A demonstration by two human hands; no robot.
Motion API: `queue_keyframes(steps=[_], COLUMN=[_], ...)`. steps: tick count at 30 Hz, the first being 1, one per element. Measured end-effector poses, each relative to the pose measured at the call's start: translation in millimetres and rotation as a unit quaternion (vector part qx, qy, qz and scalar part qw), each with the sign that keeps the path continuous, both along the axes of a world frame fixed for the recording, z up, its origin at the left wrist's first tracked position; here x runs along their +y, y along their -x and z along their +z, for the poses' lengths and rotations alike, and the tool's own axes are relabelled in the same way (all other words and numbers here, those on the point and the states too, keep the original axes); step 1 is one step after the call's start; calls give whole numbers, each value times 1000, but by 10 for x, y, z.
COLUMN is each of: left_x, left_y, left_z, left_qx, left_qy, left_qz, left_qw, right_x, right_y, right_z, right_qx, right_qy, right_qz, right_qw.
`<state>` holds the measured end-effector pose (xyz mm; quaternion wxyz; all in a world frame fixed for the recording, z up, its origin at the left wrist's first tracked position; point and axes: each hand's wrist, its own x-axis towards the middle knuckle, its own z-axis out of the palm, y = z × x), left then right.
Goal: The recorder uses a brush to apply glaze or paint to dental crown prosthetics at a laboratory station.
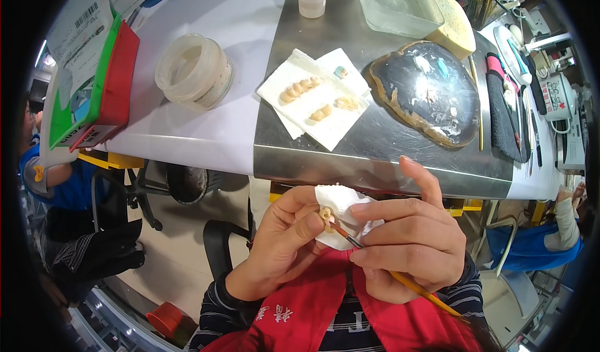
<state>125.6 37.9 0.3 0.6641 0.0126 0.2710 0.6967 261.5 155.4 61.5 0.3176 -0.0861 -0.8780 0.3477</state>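
Note:
Just beyond the front edge of the bench, my left hand (278,242) pinches a small cream dental crown piece (326,215) and a folded white tissue (334,196) behind it. My right hand (412,242) grips a fine paintbrush (412,283) with a yellow-orange handle, its index finger raised. The brush tip points left and meets or nearly meets the crown piece; contact is too small to tell. Farther off, several tooth-coloured dental pieces (300,90) lie on folded white paper towels (331,136) on the metal surface.
Right of the towels lies a dark, glossy mixing slab (431,95) with white and teal dabs. Behind it stand a glass dish (400,8) and a yellow sponge (451,24). A cloudy jar (194,70) and a green-and-red tray (106,89) are left. Tools rest on a dark cloth (505,114).

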Motion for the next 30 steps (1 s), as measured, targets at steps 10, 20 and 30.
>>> queue_keyframes(steps=[10,20,30], left_x=[5,12,-8], left_y=[16,26,4], left_z=[22,12,-33], left_qx=[-42,-69,26], left_qy=[-8,-6,-53], left_qz=[-21,-31,4], left_qw=[999,997,998], right_x=[-21,-15,27], right_y=[-1,-9,-34], right_z=[-76,-72,-56], right_qx=[37,17,15], right_qy=[-19,-44,40], right_qz=[-11,-4,12], right_qw=[999,999,999])
